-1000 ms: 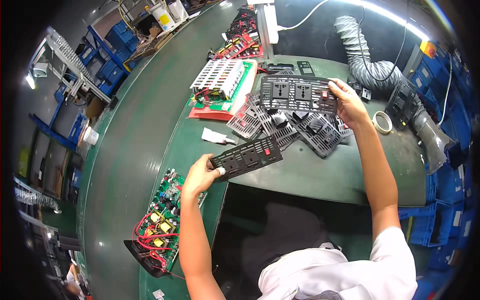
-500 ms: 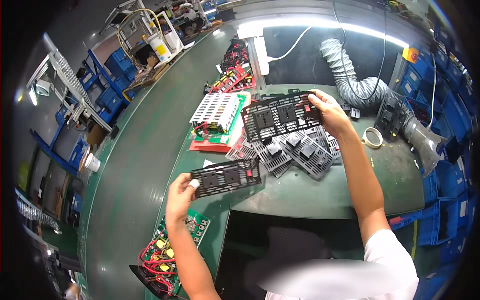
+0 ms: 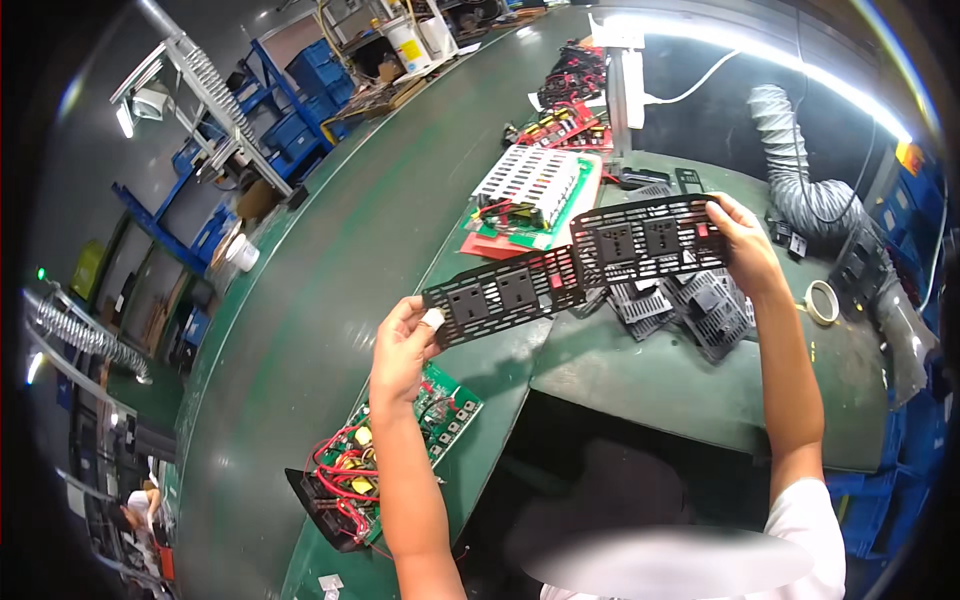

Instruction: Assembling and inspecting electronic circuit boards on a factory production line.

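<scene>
My left hand (image 3: 402, 352) pinches the outer end of a black slotted socket panel (image 3: 492, 290), a white covering on its thumb. A second black socket panel (image 3: 638, 243) is gripped at its far right corner by my right hand (image 3: 746, 248). Both panels are held up in the air, each with two sockets and a red switch. Their inner ends meet or overlap in the view; whether they touch I cannot tell. Behind and below them lies a pile of similar grey-black panels (image 3: 712, 312) on the green bench.
A green circuit board (image 3: 445, 420) with red wires lies near my left forearm. Beyond the panels sits a white slotted housing (image 3: 530, 185) on red and green sheets. A tape roll (image 3: 822, 302) and a grey flexible duct (image 3: 785, 140) are at right. Blue bins line the right side.
My left hand has raised its panel, bringing its inner end up to the right-hand panel. The whole view has shifted, so the bench appears further right.
</scene>
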`<state>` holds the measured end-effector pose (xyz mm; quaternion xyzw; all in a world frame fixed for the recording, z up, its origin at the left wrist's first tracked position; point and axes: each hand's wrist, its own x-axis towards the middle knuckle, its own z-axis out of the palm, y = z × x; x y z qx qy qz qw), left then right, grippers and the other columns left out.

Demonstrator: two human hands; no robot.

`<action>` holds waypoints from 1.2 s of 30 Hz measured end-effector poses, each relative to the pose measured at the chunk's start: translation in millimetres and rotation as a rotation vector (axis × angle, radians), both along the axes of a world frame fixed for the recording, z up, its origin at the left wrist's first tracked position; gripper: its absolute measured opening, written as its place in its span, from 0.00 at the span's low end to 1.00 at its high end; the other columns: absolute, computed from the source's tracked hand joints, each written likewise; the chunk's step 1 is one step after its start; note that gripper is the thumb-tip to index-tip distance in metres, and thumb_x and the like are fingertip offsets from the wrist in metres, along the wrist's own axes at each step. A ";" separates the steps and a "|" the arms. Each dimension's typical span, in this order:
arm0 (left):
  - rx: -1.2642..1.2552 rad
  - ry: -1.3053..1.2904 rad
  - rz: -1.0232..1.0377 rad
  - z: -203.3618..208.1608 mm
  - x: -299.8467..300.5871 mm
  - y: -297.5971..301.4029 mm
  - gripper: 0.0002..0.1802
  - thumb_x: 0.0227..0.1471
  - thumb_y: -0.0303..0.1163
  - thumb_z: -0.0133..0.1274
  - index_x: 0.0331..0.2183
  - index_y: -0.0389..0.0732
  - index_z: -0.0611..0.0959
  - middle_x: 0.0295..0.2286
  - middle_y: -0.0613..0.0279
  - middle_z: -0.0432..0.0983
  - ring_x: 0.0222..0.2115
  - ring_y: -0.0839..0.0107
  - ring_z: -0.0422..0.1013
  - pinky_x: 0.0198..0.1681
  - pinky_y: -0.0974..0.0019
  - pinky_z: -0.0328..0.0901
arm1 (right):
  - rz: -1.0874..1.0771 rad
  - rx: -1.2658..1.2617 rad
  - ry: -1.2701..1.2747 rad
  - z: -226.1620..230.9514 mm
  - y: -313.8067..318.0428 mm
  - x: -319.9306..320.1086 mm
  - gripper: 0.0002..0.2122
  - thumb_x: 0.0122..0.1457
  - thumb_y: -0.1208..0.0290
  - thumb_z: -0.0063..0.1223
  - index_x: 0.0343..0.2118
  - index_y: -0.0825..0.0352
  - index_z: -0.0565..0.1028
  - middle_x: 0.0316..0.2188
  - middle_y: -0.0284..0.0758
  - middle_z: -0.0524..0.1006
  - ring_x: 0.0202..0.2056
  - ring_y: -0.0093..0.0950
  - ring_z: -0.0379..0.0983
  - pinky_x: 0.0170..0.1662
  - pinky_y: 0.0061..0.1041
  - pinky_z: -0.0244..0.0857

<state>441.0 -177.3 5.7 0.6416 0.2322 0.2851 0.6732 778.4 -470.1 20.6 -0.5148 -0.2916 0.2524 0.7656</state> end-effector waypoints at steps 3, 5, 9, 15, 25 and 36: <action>-0.016 -0.004 0.003 1.5 -4.9 -1.4 0.09 0.56 0.26 0.52 0.41 0.40 0.75 0.32 0.70 0.74 0.29 0.85 0.68 0.29 0.78 0.65 | 0.043 -0.003 0.000 -11.5 4.2 6.3 0.10 0.66 0.67 0.45 0.43 0.67 0.73 0.34 0.31 0.78 0.33 0.17 0.76 0.38 0.17 0.71; -0.027 0.014 0.049 1.1 -4.8 -2.5 0.09 0.56 0.25 0.52 0.41 0.40 0.75 0.32 0.71 0.74 0.29 0.85 0.68 0.29 0.78 0.65 | 0.054 -0.010 -0.030 -17.5 4.5 10.5 0.10 0.66 0.67 0.45 0.44 0.67 0.72 0.34 0.30 0.78 0.33 0.17 0.76 0.38 0.17 0.71; -0.028 0.010 0.000 -0.1 -4.5 -0.4 0.11 0.56 0.21 0.48 0.42 0.39 0.74 0.36 0.66 0.76 0.31 0.80 0.73 0.30 0.77 0.67 | 0.050 -0.017 -0.029 -19.5 1.7 11.4 0.10 0.66 0.68 0.45 0.43 0.67 0.73 0.34 0.29 0.78 0.33 0.17 0.76 0.38 0.17 0.71; -0.017 0.019 0.083 1.3 -6.7 -3.4 0.12 0.55 0.21 0.48 0.42 0.38 0.74 0.35 0.66 0.75 0.29 0.83 0.70 0.28 0.79 0.64 | -0.054 -0.078 0.037 -18.3 9.9 2.4 0.10 0.64 0.67 0.49 0.43 0.66 0.73 0.34 0.24 0.75 0.30 0.12 0.68 0.36 0.13 0.66; -0.012 0.018 0.075 3.9 -4.5 -2.9 0.12 0.54 0.19 0.45 0.42 0.37 0.75 0.32 0.68 0.76 0.24 0.87 0.64 0.22 0.81 0.56 | 0.026 -0.106 -0.030 -28.7 6.8 16.8 0.10 0.65 0.67 0.47 0.44 0.66 0.73 0.34 0.26 0.76 0.32 0.14 0.69 0.39 0.16 0.65; -0.021 0.025 0.100 2.6 -3.1 -3.0 0.11 0.55 0.19 0.46 0.42 0.37 0.75 0.32 0.67 0.76 0.23 0.87 0.63 0.22 0.80 0.55 | -0.048 -0.067 0.066 -39.4 8.8 24.0 0.08 0.66 0.71 0.45 0.42 0.68 0.73 0.33 0.27 0.76 0.31 0.14 0.70 0.38 0.16 0.68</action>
